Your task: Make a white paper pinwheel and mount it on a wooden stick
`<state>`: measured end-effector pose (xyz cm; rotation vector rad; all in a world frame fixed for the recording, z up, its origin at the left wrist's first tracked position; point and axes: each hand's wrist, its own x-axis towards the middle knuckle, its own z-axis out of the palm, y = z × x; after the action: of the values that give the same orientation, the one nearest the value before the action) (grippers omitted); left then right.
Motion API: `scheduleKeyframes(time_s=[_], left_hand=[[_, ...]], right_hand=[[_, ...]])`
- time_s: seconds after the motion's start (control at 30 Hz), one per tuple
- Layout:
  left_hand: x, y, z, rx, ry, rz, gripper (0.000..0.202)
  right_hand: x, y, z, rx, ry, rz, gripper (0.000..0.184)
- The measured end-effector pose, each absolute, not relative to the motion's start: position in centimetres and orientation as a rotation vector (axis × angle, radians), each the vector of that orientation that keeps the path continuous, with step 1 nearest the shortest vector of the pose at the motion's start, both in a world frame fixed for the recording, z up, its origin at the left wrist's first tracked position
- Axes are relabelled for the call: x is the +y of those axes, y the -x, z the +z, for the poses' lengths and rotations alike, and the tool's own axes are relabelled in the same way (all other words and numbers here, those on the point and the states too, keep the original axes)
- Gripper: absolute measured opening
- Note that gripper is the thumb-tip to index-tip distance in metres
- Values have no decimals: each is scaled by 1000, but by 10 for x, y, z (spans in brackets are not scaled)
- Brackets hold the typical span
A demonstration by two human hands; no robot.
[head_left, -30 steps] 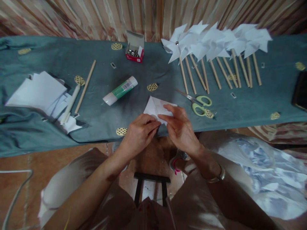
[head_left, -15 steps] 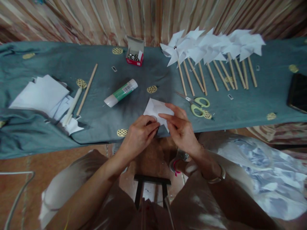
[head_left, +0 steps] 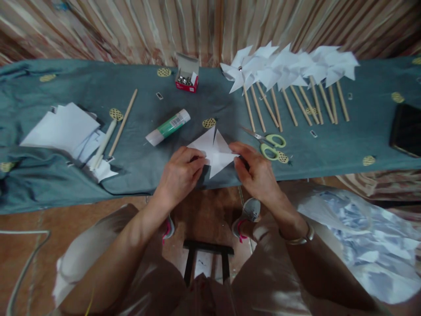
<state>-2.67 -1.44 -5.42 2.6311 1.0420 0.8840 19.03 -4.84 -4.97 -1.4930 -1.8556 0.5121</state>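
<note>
A white sheet of paper (head_left: 215, 151), cut with slits that run in from its edges, is held between my two hands near the table's front edge. My left hand (head_left: 180, 173) pinches its left side between thumb and fingers. On the opposite side, my right hand (head_left: 255, 169) grips a point of the paper the same way. Just right of that hand lie scissors (head_left: 271, 145) with light green handles, blades partly apart. A green and white glue stick (head_left: 168, 127) lies on its side beyond my left hand.
Several paper pinwheels (head_left: 283, 70) on wooden sticks lie in a row at the back right. A small open box (head_left: 187, 79) holds shiny metal pins. Loose paper sheets (head_left: 62, 129) and a wooden stick (head_left: 123, 123) are on the left. A dark phone-like object (head_left: 406, 129) lies far right.
Both hands have moved apart to opposite sides of the paper. The paper has turned and opened out, showing its slits and points. The view has shifted slightly.
</note>
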Motion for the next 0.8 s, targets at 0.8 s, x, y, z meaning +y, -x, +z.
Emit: scheduleKeyframes(time_s=[0.8], left_hand=[[-35, 21, -49, 1040, -2768, 709, 14]], right_hand=[[-60, -182, -48, -1727, 1428, 745, 18]])
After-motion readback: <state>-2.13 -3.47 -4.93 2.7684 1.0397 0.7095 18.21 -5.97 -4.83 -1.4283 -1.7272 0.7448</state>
